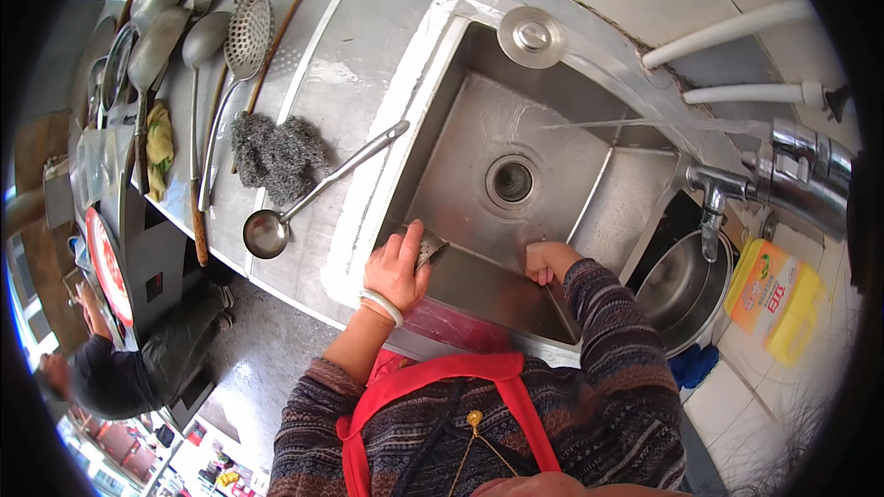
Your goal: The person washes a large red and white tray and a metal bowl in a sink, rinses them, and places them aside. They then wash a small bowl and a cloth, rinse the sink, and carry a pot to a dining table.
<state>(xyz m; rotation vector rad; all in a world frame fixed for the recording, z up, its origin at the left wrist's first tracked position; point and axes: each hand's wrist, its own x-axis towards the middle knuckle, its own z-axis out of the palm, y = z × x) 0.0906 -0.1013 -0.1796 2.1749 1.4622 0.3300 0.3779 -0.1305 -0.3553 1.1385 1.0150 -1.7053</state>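
Note:
My left hand (pixel 399 269) grips a small perforated metal utensil (pixel 431 248) at the near left edge of the stainless steel sink (pixel 469 221). Inside the basin, near its front wall, my right hand (pixel 549 261) has its fingers curled in; whether anything is in them cannot be seen. A round metal sink strainer lid (pixel 532 37) rests on the far rim. Water (pixel 621 123) streams into the basin from the right. On the counter left of the sink lie a metal ladle (pixel 266 232) and steel wool scourers (pixel 277 155).
Ladles and a perforated skimmer (pixel 248 31) lie on the steel counter (pixel 345 34). At the right are a faucet (pixel 715 200), a metal pot (pixel 684 283) and a yellow jug (pixel 777 300). Another person (pixel 117 376) works at the far left.

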